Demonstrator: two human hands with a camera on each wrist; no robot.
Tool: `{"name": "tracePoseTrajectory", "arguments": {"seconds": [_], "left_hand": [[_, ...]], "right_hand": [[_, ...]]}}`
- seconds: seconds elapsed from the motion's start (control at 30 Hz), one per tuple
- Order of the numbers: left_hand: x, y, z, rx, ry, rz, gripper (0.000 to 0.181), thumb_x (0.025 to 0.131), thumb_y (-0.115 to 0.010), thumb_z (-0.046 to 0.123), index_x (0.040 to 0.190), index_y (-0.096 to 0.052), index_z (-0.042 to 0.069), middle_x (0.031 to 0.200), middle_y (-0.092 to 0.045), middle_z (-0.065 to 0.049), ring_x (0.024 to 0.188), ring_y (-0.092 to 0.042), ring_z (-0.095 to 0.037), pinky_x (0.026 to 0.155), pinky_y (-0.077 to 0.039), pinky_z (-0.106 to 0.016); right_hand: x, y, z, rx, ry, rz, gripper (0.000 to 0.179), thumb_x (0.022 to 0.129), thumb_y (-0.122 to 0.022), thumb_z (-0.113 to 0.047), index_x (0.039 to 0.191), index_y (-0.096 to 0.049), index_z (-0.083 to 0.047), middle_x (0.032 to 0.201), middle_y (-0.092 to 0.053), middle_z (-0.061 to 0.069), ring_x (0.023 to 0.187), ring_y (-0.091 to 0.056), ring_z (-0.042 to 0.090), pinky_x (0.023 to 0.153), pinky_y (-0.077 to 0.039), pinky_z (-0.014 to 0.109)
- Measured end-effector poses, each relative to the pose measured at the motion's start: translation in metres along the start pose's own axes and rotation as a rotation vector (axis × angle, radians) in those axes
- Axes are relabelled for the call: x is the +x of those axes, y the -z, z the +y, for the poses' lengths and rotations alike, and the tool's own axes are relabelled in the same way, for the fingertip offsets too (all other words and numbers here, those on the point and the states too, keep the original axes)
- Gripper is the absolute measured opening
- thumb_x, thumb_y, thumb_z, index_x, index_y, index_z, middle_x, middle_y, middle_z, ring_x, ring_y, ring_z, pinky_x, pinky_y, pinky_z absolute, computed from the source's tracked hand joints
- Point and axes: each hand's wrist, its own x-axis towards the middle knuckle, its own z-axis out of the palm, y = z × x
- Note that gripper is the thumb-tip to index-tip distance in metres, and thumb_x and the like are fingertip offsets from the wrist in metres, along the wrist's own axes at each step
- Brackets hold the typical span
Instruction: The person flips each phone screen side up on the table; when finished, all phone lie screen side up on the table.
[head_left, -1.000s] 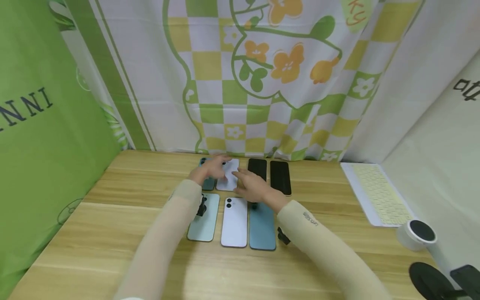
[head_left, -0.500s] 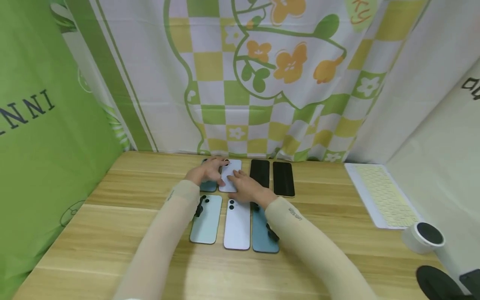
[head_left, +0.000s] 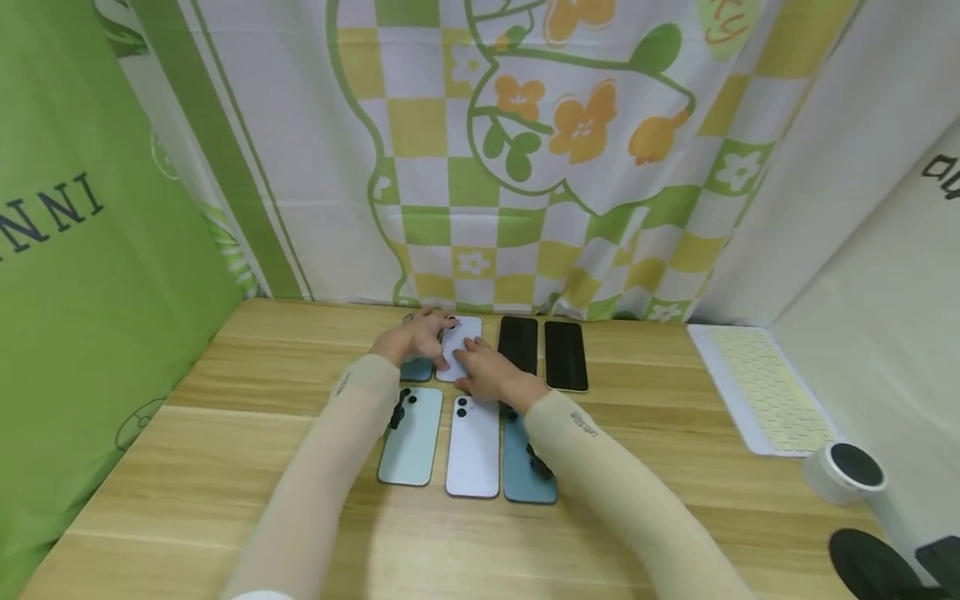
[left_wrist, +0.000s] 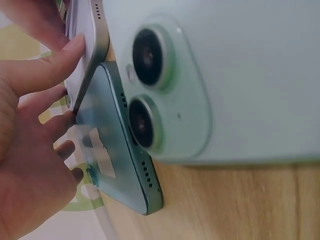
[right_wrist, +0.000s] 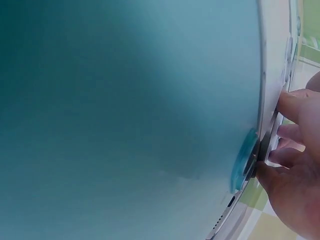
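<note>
A pale lavender smartphone (head_left: pixel 458 342) lies back up in the far row, between both hands. At its left side, my left hand (head_left: pixel 408 340) reaches its fingers toward the camera end, with the thumb on the phone's left edge. My right hand (head_left: pixel 489 371) lays its extended fingers on the phone's right part, thumb low near the bottom edge. Under the left hand sits a blue-green phone (left_wrist: pixel 105 130), partly covered. In the near row are a mint green phone (head_left: pixel 411 437), a second lavender phone (head_left: pixel 472 454) and a blue phone (head_left: pixel 521 467), its top hidden by the right arm.
Two black-screened phones, one (head_left: pixel 517 340) beside the right hand and another (head_left: pixel 566 357) further right, continue the far row. A white keyboard (head_left: pixel 765 387) and a white round device (head_left: pixel 843 473) stand at the right. A patterned curtain (head_left: pixel 525 167) hangs behind the wooden table (head_left: pixel 262 417).
My right hand has come left onto the lavender phone. My left thumb has settled at its left edge. Over the last half second both hands have hardly moved.
</note>
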Motion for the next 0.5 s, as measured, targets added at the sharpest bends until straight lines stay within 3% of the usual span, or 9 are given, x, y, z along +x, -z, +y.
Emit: {"name": "tracePoseTrajectory", "arguments": {"seconds": [0.07, 0.3, 0.5], "left_hand": [[-0.0008, 0.0004, -0.001, -0.044, -0.011, 0.013, 0.087, 0.086, -0.081, 0.022, 0.162, -0.038, 0.018, 0.175, -0.025, -0.008, 0.164, -0.012, -0.036, 0.13, -0.017, -0.065], [0.0006, 0.0029, -0.0006, -0.348, -0.105, 0.04, 0.082, 0.084, -0.07, 0.002, 0.16, -0.04, 0.007, 0.169, -0.035, -0.019, 0.159, -0.029, -0.038, 0.13, -0.029, -0.053], [0.0022, 0.003, -0.0001, -0.571, -0.085, 0.085, 0.081, 0.085, -0.066, -0.001, 0.16, -0.039, 0.007, 0.171, -0.03, -0.018, 0.16, -0.027, -0.038, 0.131, -0.025, -0.053]], "right_hand": [[0.0006, -0.0014, 0.0003, -0.002, 0.005, -0.001, 0.061, 0.107, -0.058, -0.033, 0.159, -0.041, -0.005, 0.17, -0.025, 0.026, 0.16, -0.022, 0.045, 0.131, -0.028, 0.052], [-0.0013, -0.0025, 0.0012, -0.067, 0.006, -0.011, 0.066, 0.109, -0.053, -0.035, 0.162, -0.032, -0.003, 0.172, -0.024, 0.024, 0.161, -0.022, 0.043, 0.132, -0.027, 0.049], [-0.0039, 0.0004, 0.0029, -0.067, 0.03, -0.009, 0.07, 0.11, -0.051, -0.035, 0.164, -0.024, -0.001, 0.171, -0.022, 0.026, 0.16, -0.022, 0.045, 0.132, -0.027, 0.05]]}}
